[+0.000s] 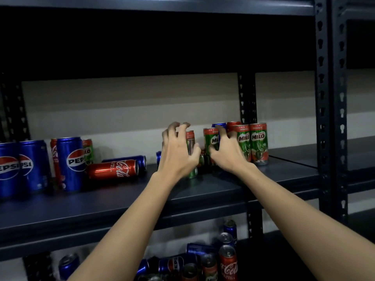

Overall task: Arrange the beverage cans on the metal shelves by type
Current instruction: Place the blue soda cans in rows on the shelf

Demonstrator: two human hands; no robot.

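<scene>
Probably a stockroom: dark slotted metal shelves holding drink cans.

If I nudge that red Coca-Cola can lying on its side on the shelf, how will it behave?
The Coca-Cola can lies on its side on the flat metal shelf, so it would probably roll. Its glossy surface may be slippery. A blue can lying right behind might stop it rolling backwards.
</scene>
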